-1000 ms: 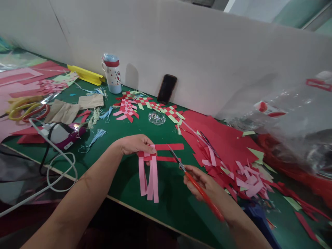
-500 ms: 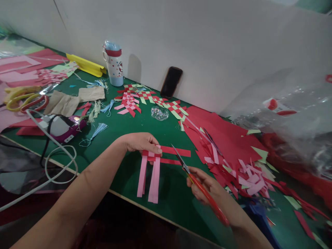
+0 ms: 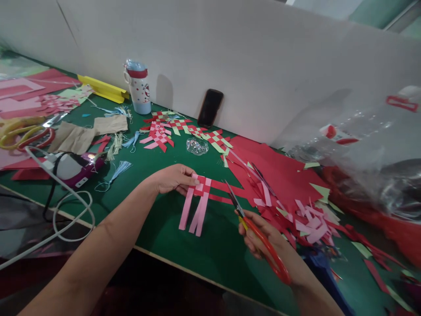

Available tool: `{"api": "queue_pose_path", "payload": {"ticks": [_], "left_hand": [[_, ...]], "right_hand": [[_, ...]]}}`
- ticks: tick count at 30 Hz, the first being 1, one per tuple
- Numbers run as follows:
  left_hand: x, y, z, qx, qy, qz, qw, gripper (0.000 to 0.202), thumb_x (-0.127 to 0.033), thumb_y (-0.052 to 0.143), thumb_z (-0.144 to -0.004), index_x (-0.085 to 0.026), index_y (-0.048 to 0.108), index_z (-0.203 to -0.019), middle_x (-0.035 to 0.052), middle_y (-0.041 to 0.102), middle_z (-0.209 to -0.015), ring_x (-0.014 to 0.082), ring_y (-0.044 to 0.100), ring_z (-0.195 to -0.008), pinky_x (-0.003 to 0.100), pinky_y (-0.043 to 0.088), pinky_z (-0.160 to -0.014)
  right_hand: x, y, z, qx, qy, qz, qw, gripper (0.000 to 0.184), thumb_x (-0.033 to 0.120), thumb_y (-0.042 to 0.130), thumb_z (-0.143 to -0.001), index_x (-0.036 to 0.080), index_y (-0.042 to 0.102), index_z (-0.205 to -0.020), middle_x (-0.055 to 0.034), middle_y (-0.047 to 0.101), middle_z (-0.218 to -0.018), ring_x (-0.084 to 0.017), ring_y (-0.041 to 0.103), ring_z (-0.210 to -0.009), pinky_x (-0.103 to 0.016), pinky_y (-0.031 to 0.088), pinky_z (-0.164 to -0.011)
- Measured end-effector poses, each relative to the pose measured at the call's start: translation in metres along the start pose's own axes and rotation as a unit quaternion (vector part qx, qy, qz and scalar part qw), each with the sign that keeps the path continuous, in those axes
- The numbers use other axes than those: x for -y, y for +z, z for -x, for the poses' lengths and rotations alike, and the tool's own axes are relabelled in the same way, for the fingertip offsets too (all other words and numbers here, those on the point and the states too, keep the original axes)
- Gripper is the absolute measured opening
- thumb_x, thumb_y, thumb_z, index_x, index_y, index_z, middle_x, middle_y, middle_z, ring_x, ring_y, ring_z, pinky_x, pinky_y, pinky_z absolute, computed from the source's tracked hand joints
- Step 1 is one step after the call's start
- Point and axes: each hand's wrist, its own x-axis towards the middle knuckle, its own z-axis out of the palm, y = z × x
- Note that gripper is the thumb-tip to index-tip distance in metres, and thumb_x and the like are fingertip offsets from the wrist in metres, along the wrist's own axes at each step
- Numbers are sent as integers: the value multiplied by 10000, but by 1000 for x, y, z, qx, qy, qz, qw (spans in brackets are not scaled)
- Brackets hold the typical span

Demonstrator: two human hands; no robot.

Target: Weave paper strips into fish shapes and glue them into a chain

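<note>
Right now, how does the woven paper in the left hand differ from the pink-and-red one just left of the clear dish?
The held weave has long strips trailing from its checked part; the other weave has much shorter ends. The left hand grips the held weave, while the other weave lies on the table. Both show pink and red checks.

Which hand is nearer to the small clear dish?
Left. The left hand is on the near side of the dish, slightly left; the right hand is farther off, lower in view and to the right.
</note>
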Motion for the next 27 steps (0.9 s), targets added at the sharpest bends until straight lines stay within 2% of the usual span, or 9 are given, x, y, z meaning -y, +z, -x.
{"api": "queue_pose_path", "payload": {"ticks": [10, 17, 20, 24, 27], "left_hand": [[-2, 3, 1, -31, 13, -5, 999, 253, -354, 764, -729, -163, 600, -754, 12, 692, -690, 121, 647, -582, 259, 528, -570], [-1, 0, -1, -37, 8, -12, 999, 231, -330, 760, -725, -160, 609, -767, 16, 694, -699, 123, 646, -588, 269, 531, -584], [-2, 1, 0, -38, 5, -17, 999, 237, -331, 764, -718, -158, 607, -758, 17, 694, -701, 122, 643, -586, 262, 523, -577], [-5, 0, 2, -39, 10, -17, 999, 215, -322, 747, -732, -161, 605, -739, 18, 691, -691, 118, 636, -578, 257, 514, -572], [-6, -4, 5, -52, 37, -11, 998, 197, -326, 719, -763, -164, 607, -750, 30, 700, -715, 118, 645, -608, 238, 499, -569]], "right_hand": [[-9, 0, -1, -34, 19, 19, 999, 421, 383, 683, -799, 287, 547, -1187, 3, 592, -798, -62, 451, -484, -171, 328, -395], [-4, 6, -2, -65, 49, 47, 996, 599, 470, 738, -711, 263, 519, -1229, 32, 558, -711, -50, 394, -430, -159, 304, -342], [-3, 10, -1, -78, 59, 63, 993, 609, 482, 728, -711, 255, 514, -1234, 49, 536, -668, -47, 360, -397, -169, 290, -329], [-6, 4, 0, -71, 27, 48, 996, 555, 461, 737, -713, 269, 535, -1193, 60, 507, -648, -41, 350, -421, -168, 301, -372], [-11, -5, 3, -55, -9, 11, 998, 564, 471, 765, -692, 296, 529, -1173, 37, 538, -733, -52, 398, -486, -169, 314, -415]]}}
